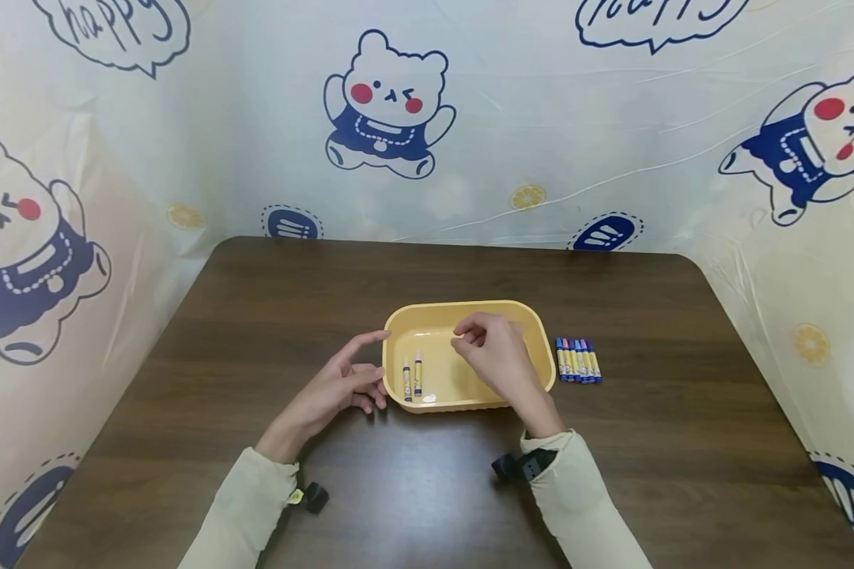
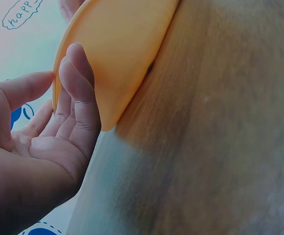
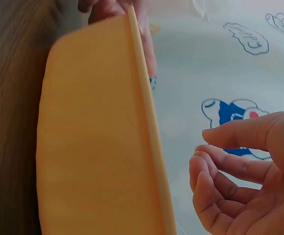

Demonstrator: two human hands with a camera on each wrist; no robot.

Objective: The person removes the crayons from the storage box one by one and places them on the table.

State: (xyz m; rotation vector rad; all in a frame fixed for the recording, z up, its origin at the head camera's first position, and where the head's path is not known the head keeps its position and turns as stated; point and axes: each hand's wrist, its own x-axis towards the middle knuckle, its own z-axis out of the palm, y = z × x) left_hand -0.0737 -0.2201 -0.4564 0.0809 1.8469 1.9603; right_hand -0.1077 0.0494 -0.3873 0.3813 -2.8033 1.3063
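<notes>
A shallow yellow plastic tray (image 1: 470,406) stands on the table, with two small crayons (image 1: 413,378) lying side by side in its left part. My left hand (image 1: 332,393) is at the tray's left end, index finger stretched to the rim and thumb touching the edge. In the left wrist view, fingers (image 2: 78,73) of that hand lie against the tray's outer side. Over the tray's right half hovers my right hand (image 1: 496,353), fingers loosely bent. The right wrist view shows a gap between thumb and fingers (image 3: 207,171), with nothing visible in it.
Just right of the tray, several more crayons (image 1: 579,361) lie in a close row, with yellow wrappers and blue, purple and pink ends. The dark wooden table (image 1: 413,506) runs back to a pale printed curtain (image 1: 512,118), which also hangs at both sides.
</notes>
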